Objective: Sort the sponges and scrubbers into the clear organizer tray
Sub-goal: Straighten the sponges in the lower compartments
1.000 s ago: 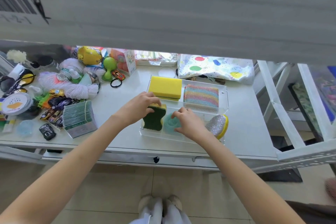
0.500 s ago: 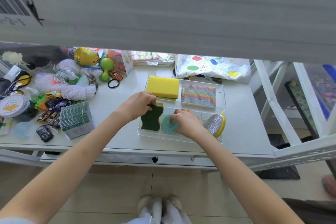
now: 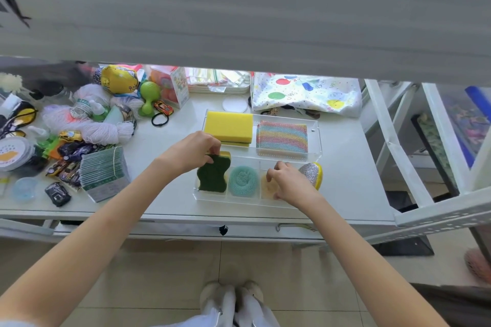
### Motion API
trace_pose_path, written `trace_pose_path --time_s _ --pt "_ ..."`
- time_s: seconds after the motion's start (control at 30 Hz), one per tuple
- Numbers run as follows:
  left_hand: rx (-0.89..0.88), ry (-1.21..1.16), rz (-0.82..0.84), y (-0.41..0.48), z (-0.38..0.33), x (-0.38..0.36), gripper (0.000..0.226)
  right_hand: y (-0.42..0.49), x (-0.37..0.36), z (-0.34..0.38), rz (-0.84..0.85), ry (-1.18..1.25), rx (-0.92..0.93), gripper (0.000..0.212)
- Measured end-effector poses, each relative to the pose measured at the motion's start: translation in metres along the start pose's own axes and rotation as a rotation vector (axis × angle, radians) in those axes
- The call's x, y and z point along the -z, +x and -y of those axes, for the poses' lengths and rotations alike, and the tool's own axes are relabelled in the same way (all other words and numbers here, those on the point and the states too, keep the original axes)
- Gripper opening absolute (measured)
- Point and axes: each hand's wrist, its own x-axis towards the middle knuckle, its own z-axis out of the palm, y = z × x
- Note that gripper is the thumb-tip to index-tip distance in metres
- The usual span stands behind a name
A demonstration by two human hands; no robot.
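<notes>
The clear organizer tray [image 3: 315, 125] lies on the white table. A yellow sponge [image 3: 228, 126] fills its back left compartment and a rainbow-striped scrubbing cloth [image 3: 281, 137] the back right. My left hand [image 3: 191, 152] pinches the top of a green-and-yellow wavy sponge [image 3: 212, 176], which stands in the front left compartment. A teal mesh scrubber [image 3: 243, 180] lies in the front middle one. My right hand [image 3: 291, 183] curls around a pale yellow scrubber [image 3: 268, 187] in the front right compartment. A silver-and-yellow scrubber [image 3: 311, 172] rests at the tray's right end, partly behind that hand.
Left of the tray are a stack of green cards [image 3: 103, 172], toy cars [image 3: 66, 164], white yarn [image 3: 98, 130] and other clutter. A polka-dot bag [image 3: 305, 95] lies behind it. A white rack frame [image 3: 393, 146] stands at the right, and a grey board [image 3: 239, 8] hangs overhead.
My right hand has left the teal scrubber and shifted right onto the pale yellow one. My left hand still holds the green sponge's top, now more upright in its compartment.
</notes>
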Motion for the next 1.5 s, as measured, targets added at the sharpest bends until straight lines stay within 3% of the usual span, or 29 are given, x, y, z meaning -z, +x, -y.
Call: trace_pose_path --time_s 0.17,0.33,0.43,0.67,0.8,0.87,1.13,1.5 --pt "0.008 -0.002 0.011 0.000 -0.001 0.001 0.012 -0.002 0.003 -0.002 -0.012 -0.017 0.024 0.043" --pt "0.020 -0.014 0.013 -0.001 -0.001 0.001 0.012 -0.024 0.018 -0.023 -0.204 -0.089 -0.046 0.043" --pt "0.027 -0.021 0.016 -0.002 -0.001 0.001 0.012 -0.029 0.021 -0.034 -0.159 -0.104 -0.118 0.042" --pt "0.032 -0.032 0.013 -0.006 -0.001 0.001 0.013 -0.023 0.016 -0.040 -0.089 0.033 -0.077 0.038" --pt "0.035 -0.038 0.006 -0.007 0.000 -0.001 0.013 -0.032 0.017 -0.038 -0.218 -0.115 -0.232 0.046" --pt "0.037 -0.037 0.006 -0.008 0.000 -0.001 0.013 -0.037 0.017 -0.037 -0.211 -0.072 -0.318 0.048" --pt "0.046 -0.036 0.006 -0.008 0.001 -0.003 0.013 -0.039 0.016 -0.047 -0.192 0.213 -0.121 0.035" --pt "0.024 0.154 -0.022 -0.015 -0.011 -0.002 0.018 -0.033 0.006 -0.041 -0.131 -0.285 -0.138 0.033"
